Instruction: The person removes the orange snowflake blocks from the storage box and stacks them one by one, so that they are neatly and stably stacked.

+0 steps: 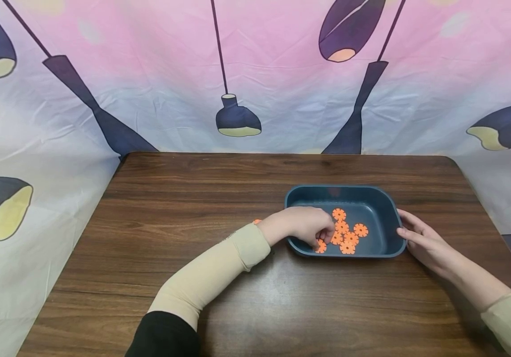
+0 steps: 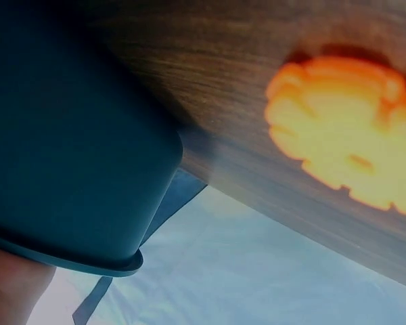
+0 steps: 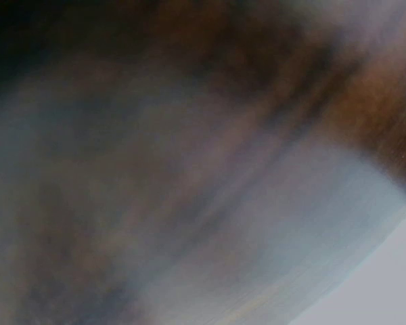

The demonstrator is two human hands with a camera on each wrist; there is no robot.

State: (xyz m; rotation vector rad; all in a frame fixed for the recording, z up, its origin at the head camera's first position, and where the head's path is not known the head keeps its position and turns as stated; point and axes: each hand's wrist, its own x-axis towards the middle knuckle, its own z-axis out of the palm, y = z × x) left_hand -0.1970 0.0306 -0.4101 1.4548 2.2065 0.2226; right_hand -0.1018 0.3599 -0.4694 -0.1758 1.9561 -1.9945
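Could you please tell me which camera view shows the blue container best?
The head view: it shows the blue container nearly whole, rim and inside, with only the left hand covering part. The left wrist view shows just some outer wall and rim, close up. The right wrist view is too blurred to tell.

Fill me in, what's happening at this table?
A person is working over a blue bin on a wooden table. Their left hand reaches inside, fingertips down at the orange discs; whether it grips one isn't clear. Their right hand holds the bin's right end. Several discs lie in the bin, and at least one more orange piece lies outside it on the table.
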